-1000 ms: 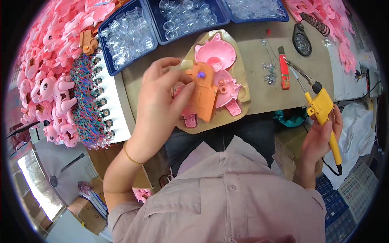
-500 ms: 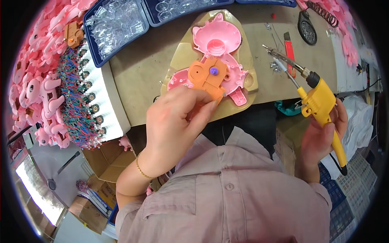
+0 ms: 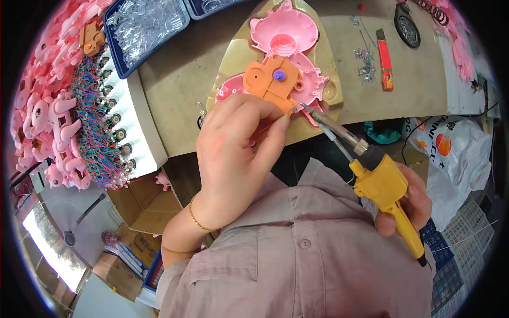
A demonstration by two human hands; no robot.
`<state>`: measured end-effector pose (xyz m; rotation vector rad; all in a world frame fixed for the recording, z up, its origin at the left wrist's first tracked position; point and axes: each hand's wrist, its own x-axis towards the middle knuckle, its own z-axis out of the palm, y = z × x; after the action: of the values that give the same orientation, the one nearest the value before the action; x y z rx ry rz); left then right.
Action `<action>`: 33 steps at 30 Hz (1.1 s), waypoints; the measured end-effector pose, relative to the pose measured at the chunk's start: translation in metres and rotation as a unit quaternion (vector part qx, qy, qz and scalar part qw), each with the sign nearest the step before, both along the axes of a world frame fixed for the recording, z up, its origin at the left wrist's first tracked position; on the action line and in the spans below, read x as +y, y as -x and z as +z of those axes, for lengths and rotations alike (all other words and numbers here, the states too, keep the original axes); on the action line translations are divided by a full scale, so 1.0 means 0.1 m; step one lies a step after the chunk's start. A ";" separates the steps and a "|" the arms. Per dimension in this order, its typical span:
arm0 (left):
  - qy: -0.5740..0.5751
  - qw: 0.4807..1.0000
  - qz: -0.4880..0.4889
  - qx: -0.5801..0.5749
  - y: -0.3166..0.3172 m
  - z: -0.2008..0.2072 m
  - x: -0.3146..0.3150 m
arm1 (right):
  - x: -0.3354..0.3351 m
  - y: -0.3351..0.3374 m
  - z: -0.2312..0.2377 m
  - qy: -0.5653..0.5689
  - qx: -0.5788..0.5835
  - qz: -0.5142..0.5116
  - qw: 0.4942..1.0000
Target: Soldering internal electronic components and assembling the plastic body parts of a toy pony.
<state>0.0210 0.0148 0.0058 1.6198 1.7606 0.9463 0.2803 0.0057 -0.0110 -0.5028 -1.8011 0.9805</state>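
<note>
Two digits of the left hand, thumb and forefinger, are drawn nearly together at the lower end of the orange housing, pinching it as far as can be seen; whether anything finer is caught between them is too small to tell. The right hand is closed around the handle of a yellow soldering iron, whose metal tip points in toward that same end, just beside the left fingertips; whether it touches the housing cannot be made out. The orange housing, with a purple knob on its face, lies over pink shell parts in a beige fixture, below a rounder pink shell. The step in hand looks like bringing the hot tip to a small joint at the housing's edge, and the next move seems to call for a steady left pinch, a light, exact touch of the tip, and fingertips clear of the heat. Farther out on the table, a red utility knife lies right of the fixture near a dark oval iron stand, while at the left are a blue tray of clear plastic pieces, tangled wires and heaped pink toy bodies.
</note>
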 end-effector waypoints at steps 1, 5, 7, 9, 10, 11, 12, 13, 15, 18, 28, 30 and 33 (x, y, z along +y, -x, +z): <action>0.000 1.000 -0.001 -0.001 0.01 0.00 0.00 | 0.01 0.06 0.06 0.037 0.002 0.015 0.999; -0.002 1.000 -0.001 -0.007 0.00 0.00 -0.01 | 0.01 0.10 0.16 0.113 0.005 0.048 0.992; 0.001 1.000 0.000 -0.005 -0.01 0.00 -0.01 | 0.02 0.08 0.14 0.117 -0.001 0.060 0.991; 0.000 1.000 0.001 0.002 -0.01 -0.01 0.00 | 0.04 0.05 0.11 0.120 -0.008 0.071 0.990; 0.001 1.000 0.001 0.002 0.00 -0.01 0.00 | 0.05 0.04 0.11 0.122 -0.012 0.077 0.989; 0.003 1.000 0.000 -0.001 0.01 -0.01 0.00 | 0.05 0.03 0.09 0.124 -0.016 0.083 0.989; 0.002 1.000 -0.004 -0.005 0.00 0.00 0.00 | 0.06 0.01 0.11 0.123 -0.021 0.086 0.988; 0.001 1.000 -0.006 -0.006 0.00 0.00 0.00 | 0.05 0.00 0.12 0.123 -0.026 0.090 0.988; 0.000 1.000 -0.006 -0.012 -0.01 0.00 0.00 | 0.06 -0.01 0.12 0.124 -0.034 0.101 0.987; -0.002 1.000 -0.002 -0.013 -0.01 -0.01 -0.01 | 0.07 0.00 0.12 0.088 -0.058 0.100 0.989; 0.001 1.000 0.006 -0.025 -0.02 -0.01 0.00 | -0.05 -0.18 0.20 0.451 -0.046 0.098 0.886; -0.001 1.000 0.006 -0.023 -0.02 0.00 0.00 | -0.07 -0.13 0.02 0.097 -0.079 0.047 0.991; -0.005 1.000 0.002 -0.018 -0.01 -0.01 -0.01 | -0.03 -0.08 0.00 0.061 -0.066 0.036 0.995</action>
<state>0.0220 0.0138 0.0046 1.5977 1.7383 0.9819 0.2884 0.0025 -0.0114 -0.5938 -1.8958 1.1358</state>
